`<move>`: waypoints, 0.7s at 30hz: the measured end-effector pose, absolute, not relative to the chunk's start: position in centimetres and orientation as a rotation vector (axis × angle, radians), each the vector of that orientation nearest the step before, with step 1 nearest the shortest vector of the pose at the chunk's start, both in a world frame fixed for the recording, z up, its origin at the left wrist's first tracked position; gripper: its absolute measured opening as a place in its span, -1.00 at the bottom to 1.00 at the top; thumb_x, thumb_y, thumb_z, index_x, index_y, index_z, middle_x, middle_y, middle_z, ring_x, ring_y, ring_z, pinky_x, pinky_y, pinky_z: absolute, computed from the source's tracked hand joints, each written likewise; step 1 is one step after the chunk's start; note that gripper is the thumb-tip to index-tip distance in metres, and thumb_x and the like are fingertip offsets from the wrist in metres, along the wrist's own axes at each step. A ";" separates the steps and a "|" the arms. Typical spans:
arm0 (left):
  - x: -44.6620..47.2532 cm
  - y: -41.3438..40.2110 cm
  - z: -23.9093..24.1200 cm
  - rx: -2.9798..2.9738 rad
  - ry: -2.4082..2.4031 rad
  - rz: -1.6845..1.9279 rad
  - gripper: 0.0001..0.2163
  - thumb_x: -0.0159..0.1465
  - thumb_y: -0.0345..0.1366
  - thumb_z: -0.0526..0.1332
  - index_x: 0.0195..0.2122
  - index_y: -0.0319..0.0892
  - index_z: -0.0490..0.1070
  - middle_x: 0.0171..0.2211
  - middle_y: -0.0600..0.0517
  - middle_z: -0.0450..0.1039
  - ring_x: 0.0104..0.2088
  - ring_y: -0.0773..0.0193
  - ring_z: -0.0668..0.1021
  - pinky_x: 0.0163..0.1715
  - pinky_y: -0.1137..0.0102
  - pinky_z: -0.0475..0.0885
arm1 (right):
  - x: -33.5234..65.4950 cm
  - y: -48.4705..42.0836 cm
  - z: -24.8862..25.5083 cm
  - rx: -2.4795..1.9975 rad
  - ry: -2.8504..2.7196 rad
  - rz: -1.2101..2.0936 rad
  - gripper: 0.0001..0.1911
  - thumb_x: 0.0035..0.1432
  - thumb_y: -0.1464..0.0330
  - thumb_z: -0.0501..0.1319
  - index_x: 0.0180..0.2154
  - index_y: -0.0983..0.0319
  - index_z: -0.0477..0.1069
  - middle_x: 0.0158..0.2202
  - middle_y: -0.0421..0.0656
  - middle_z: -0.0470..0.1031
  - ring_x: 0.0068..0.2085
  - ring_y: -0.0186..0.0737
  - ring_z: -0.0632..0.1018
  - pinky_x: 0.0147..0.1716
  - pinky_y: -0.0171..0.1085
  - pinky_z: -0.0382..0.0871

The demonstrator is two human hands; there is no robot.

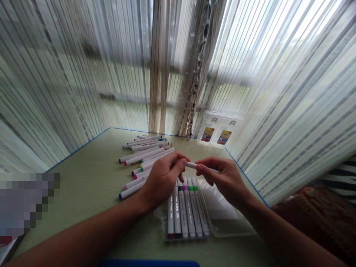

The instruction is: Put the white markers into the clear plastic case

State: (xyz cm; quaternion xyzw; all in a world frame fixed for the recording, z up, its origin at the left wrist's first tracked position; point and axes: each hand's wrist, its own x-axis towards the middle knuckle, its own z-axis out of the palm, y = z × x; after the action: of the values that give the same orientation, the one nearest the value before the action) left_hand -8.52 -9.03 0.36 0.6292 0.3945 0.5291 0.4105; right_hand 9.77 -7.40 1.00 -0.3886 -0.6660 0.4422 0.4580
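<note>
Between my two hands a white marker [191, 165] is held level above a clear case. The fingers of my left hand [167, 174] close around its left end and hide it. My right hand [225, 174] pinches the other end between thumb and fingers. Below them the open clear plastic case [209, 222] holds a row of white markers [185, 218], some with purple, green or dark bands. To the left of the case, many loose white markers [147, 154] with coloured ends lie in a rough column, partly behind my left hand.
An upright clear case [215, 129] with two labels stands at the table's back right corner. Striped sheer curtains [125, 66] hang along the table's blue edge. A blurred-out object [25, 204] lies at the left, and patterned fabric [311, 218] is at the right.
</note>
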 end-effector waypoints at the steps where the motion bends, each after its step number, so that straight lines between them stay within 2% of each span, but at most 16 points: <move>1: -8.5 -9.0 0.4 1.560 0.979 1.347 -0.82 0.32 -0.25 0.12 -0.28 -0.24 0.44 -0.56 0.12 0.33 -0.57 0.38 0.44 -0.51 0.47 0.36 | 9.8 -7.4 1.0 -0.950 -1.639 1.105 -0.77 0.05 0.23 0.38 -0.32 0.26 0.63 -0.54 -0.15 0.52 -0.60 -0.40 0.29 -0.65 -0.37 0.12; 10: -9.2 -8.2 0.0 1.341 0.888 1.441 -0.84 0.27 -0.25 0.17 -0.34 -0.23 0.43 -0.63 0.14 0.27 -0.63 0.40 0.35 -0.60 0.49 0.30 | 10.1 -7.0 0.2 -0.773 -1.491 1.276 -0.78 0.13 0.29 0.34 -0.17 0.22 0.62 -0.52 -0.15 0.54 -0.62 -0.41 0.32 -0.65 -0.37 0.13; 21: -9.3 -8.0 0.6 1.165 0.903 1.504 -0.88 0.22 -0.30 0.19 -0.40 -0.23 0.40 -0.62 0.14 0.22 -0.65 0.42 0.30 -0.69 0.51 0.28 | 10.0 -7.2 0.6 -0.640 -1.395 1.407 -0.78 0.21 0.32 0.27 -0.14 0.22 0.61 -0.41 -0.07 0.61 -0.60 -0.40 0.39 -0.63 -0.37 0.24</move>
State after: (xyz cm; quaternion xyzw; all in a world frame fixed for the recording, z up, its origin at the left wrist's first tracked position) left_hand -9.28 -7.99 0.62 0.4807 0.3725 0.6204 0.4952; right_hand 10.00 -7.23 0.65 -0.2651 -0.5781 0.5833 0.5053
